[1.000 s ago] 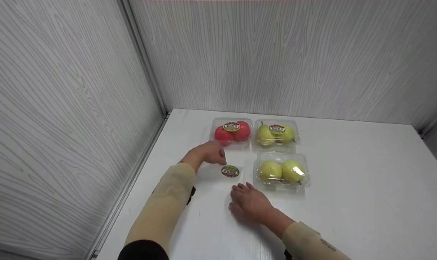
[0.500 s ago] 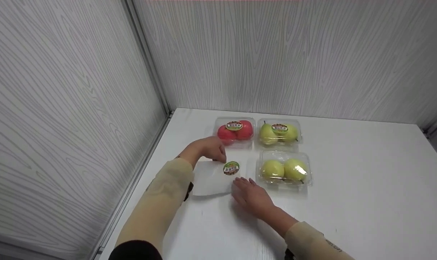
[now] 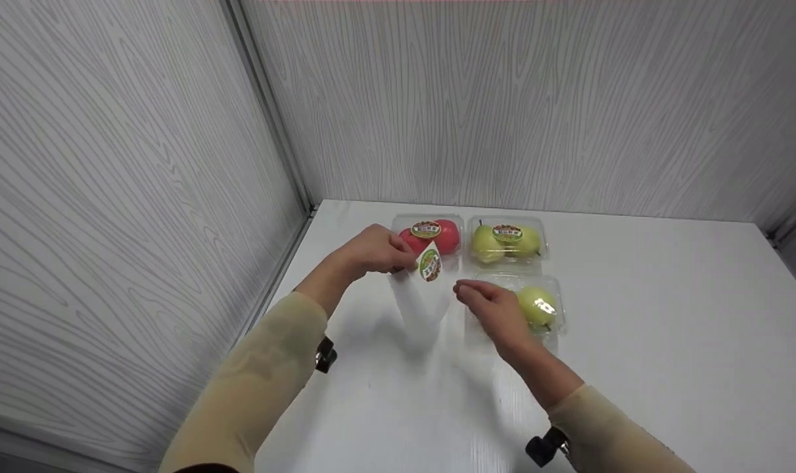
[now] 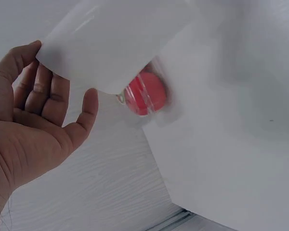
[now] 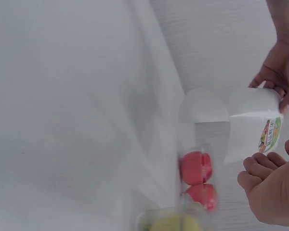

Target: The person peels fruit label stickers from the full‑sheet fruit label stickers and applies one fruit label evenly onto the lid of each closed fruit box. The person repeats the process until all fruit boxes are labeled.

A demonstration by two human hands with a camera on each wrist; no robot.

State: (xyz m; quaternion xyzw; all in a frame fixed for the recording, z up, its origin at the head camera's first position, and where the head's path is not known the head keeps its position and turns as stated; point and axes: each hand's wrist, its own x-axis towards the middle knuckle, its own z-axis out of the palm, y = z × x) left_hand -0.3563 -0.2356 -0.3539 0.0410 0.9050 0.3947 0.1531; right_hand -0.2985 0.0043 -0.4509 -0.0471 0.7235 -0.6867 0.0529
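Observation:
My left hand point(image 3: 379, 251) pinches the top edge of a white sticker sheet point(image 3: 419, 305) that hangs tilted above the table. One oval fruit-label sticker point(image 3: 430, 264), green and red, shows near the sheet's upper corner. In the left wrist view, thumb and fingertips of the left hand point(image 4: 38, 110) meet at the edge of the sheet point(image 4: 111, 45). Just right of the sheet is my right hand point(image 3: 496, 312), fingers loosely bent and nothing seen in them. It partly covers a clear clamshell box point(image 3: 552, 287) of yellow-green pears point(image 3: 537, 307), whose lid bears no visible label.
Behind the left hand stands a clear box of red fruit point(image 3: 447, 236) with an oval label point(image 3: 426, 229). Beside it is a labelled box of pears point(image 3: 526, 241). Wood-grain panels point(image 3: 437, 105) close off the white table point(image 3: 654, 315) at the back and sides.
The left hand has lifted the sticker sheet off the table and tilted it upright. The right hand has risen from the table and moved forward and right, now in front of the unlabelled pear box.

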